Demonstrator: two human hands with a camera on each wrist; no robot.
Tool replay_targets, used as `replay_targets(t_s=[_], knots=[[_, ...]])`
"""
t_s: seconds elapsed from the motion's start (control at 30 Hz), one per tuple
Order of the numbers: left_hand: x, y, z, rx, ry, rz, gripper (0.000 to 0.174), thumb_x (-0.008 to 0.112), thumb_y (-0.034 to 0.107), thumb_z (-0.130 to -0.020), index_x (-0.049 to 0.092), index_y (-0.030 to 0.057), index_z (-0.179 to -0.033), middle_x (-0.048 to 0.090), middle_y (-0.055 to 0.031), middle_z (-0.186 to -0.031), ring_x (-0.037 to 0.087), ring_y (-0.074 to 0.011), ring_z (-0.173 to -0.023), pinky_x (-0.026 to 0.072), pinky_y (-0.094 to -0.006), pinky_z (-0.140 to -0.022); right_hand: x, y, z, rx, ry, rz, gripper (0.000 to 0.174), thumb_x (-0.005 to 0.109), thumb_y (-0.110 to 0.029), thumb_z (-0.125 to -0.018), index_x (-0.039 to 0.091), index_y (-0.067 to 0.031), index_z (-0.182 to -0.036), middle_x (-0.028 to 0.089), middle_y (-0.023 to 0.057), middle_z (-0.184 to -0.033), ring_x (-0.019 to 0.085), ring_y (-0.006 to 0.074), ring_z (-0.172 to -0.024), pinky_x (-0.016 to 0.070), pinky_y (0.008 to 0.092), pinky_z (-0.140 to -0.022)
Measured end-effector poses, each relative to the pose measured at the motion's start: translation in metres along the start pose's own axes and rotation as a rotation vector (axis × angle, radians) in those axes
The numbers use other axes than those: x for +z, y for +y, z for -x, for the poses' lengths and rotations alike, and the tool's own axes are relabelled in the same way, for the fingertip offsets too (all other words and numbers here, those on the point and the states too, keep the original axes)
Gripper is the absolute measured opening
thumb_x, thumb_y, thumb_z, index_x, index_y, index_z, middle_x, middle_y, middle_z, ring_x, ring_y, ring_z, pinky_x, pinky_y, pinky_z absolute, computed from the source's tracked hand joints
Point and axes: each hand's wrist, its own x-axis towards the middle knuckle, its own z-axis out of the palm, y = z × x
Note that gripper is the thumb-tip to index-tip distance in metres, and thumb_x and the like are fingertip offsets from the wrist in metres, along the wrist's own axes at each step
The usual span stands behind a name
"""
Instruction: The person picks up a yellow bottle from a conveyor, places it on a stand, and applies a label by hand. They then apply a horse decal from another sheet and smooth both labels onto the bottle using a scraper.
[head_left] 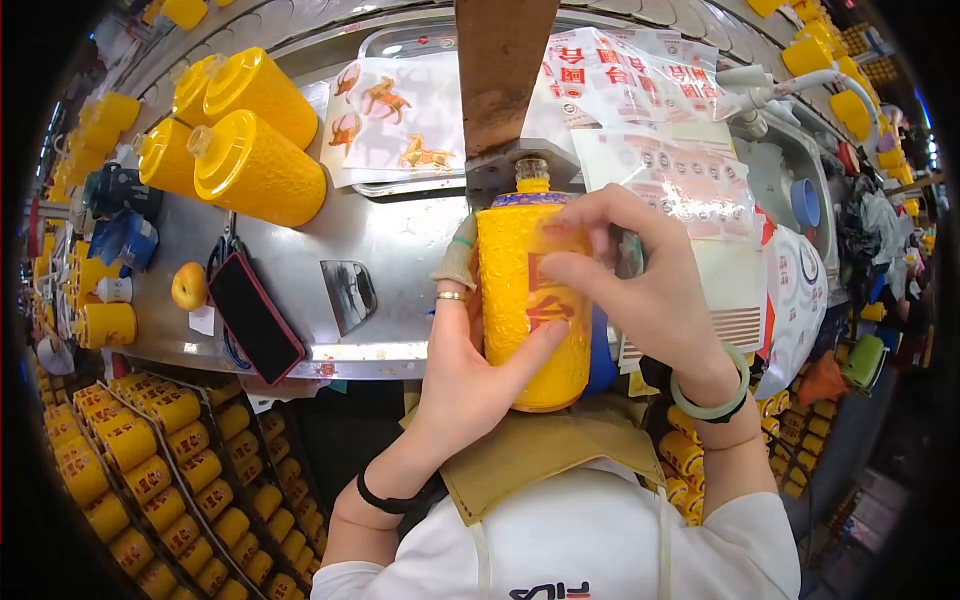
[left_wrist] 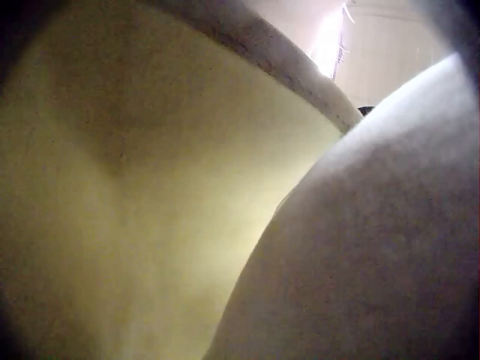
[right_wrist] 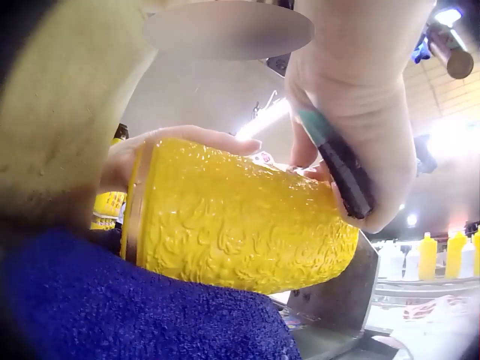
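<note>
A yellow embossed bottle (head_left: 500,300) with a clear neck and a blue patterned shoulder stands upright in the head view, red characters on its front. My left hand (head_left: 465,390) grips its left side, thumb across the front. A pale finger cot (head_left: 456,262) with a green band covers one left finger. My right hand (head_left: 645,275) curls at the upper right, thumb and fingertips at the red characters. A dark strip (right_wrist: 346,169) with a teal end lies in its curled fingers. Blue cloth (right_wrist: 150,315) lies beneath the bottle; the left wrist view shows mostly blurred fabric.
Several yellow bottles (head_left: 265,185) stand at the left of the metal table. A phone (head_left: 258,318), scissors and a fruit (head_left: 189,287) lie nearby. Horse decal sheets (head_left: 400,125) and red-character sheets (head_left: 640,80) lie behind. A brown post (head_left: 505,70) rises at the back.
</note>
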Motion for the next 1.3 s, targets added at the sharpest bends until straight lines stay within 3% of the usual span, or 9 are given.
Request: replay_targets(t_s=[0.1,0.17,0.4,0.47,0.7,0.77,0.87,0.97,1.3], knots=[[0.001,0.005,0.001,-0.057,0.002,0.105,0.081,0.07,-0.001,-0.096,0.02,0.0012,-0.16,0.047,-0.0145,-0.148,0.052,-0.0217,-0.135,0.045,-0.0382,-0.113,-0.001,0.001,-0.001,-0.042,-0.018,0.016,0.027,0.081,-0.011,-0.081,0.074,-0.0012,-0.104,0.07,0.0045,-0.099,0.052,0.0121,-0.08,0.0469,0.0272,-0.077],[0.002,0.005,0.001,-0.055,0.021,0.113,0.08,0.069,-0.001,-0.096,0.02,0.0012,-0.159,0.047,-0.0146,-0.148,0.052,-0.0218,-0.135,0.0461,-0.0382,-0.112,0.0,-0.002,-0.001,-0.037,-0.016,-0.014,0.026,0.083,-0.004,-0.076,0.072,-0.0034,-0.1,0.067,-0.004,-0.092,0.043,0.0047,-0.079,0.0394,0.0217,-0.075],[0.006,0.005,0.002,-0.062,0.047,0.12,0.08,0.069,-0.003,-0.095,0.02,0.0013,-0.159,0.047,-0.0149,-0.147,0.053,-0.0223,-0.134,0.048,-0.0385,-0.111,-0.003,-0.003,-0.003,0.112,-0.016,-0.145,0.02,0.08,-0.012,-0.085,0.073,-0.0008,-0.1,0.072,0.0021,-0.099,0.053,0.0084,-0.082,0.0459,0.0265,-0.075],[0.005,0.003,0.001,-0.053,0.039,0.09,0.08,0.069,-0.003,-0.095,0.021,0.0014,-0.159,0.047,-0.0147,-0.147,0.053,-0.0222,-0.134,0.0475,-0.0387,-0.111,0.001,-0.002,-0.002,0.031,0.024,-0.118,0.01,0.076,-0.003,-0.089,0.072,-0.0008,-0.097,0.065,-0.0042,-0.089,0.047,0.003,-0.076,0.0387,0.0203,-0.071],[0.006,0.002,0.002,-0.08,0.049,0.093,0.081,0.071,-0.002,-0.094,0.023,0.0019,-0.158,0.048,-0.0139,-0.146,0.053,-0.0221,-0.134,0.0466,-0.0385,-0.111,0.003,0.005,-0.005,-0.031,0.052,-0.074,0.01,0.076,-0.003,-0.088,0.072,-0.0006,-0.097,0.062,-0.0047,-0.086,0.047,0.003,-0.076,0.0386,0.0204,-0.07],[0.008,0.003,0.002,-0.072,0.051,0.095,0.08,0.071,-0.003,-0.094,0.023,0.0019,-0.158,0.048,-0.0137,-0.146,0.053,-0.0219,-0.133,0.0465,-0.0384,-0.111,0.001,0.003,-0.005,0.008,0.026,-0.06,0.015,0.077,-0.01,-0.088,0.073,-0.0018,-0.099,0.068,0.0042,-0.093,0.055,0.0118,-0.08,0.0464,0.0276,-0.073],[0.008,0.003,0.001,-0.051,0.045,0.102,0.08,0.07,-0.003,-0.094,0.022,0.0018,-0.159,0.047,-0.0138,-0.147,0.052,-0.0219,-0.134,0.0456,-0.0386,-0.112,0.0,0.001,-0.006,-0.01,0.013,-0.064,0.015,0.077,-0.01,-0.087,0.073,-0.0018,-0.1,0.068,0.0046,-0.093,0.054,0.0122,-0.079,0.0462,0.0278,-0.073],[0.004,0.004,0.0,-0.04,0.042,0.111,0.08,0.068,-0.002,-0.096,0.02,0.0014,-0.16,0.045,-0.0147,-0.15,0.05,-0.0223,-0.137,0.0428,-0.0392,-0.115,0.003,0.002,-0.005,-0.027,0.035,-0.093,0.01,0.077,-0.006,-0.088,0.072,-0.0021,-0.096,0.061,-0.0048,-0.088,0.044,0.0043,-0.078,0.037,0.0218,-0.071],[0.0,0.006,-0.015,-0.046,0.089,0.127,0.072,0.061,0.0,-0.101,0.021,-0.0001,-0.161,0.043,-0.0159,-0.154,0.046,-0.0232,-0.141,0.0367,-0.0387,-0.119,0.002,0.003,-0.006,-0.033,0.04,-0.063,0.009,0.076,-0.006,-0.088,0.072,-0.0018,-0.095,0.061,-0.004,-0.088,0.044,0.0051,-0.077,0.0368,0.0221,-0.071]])
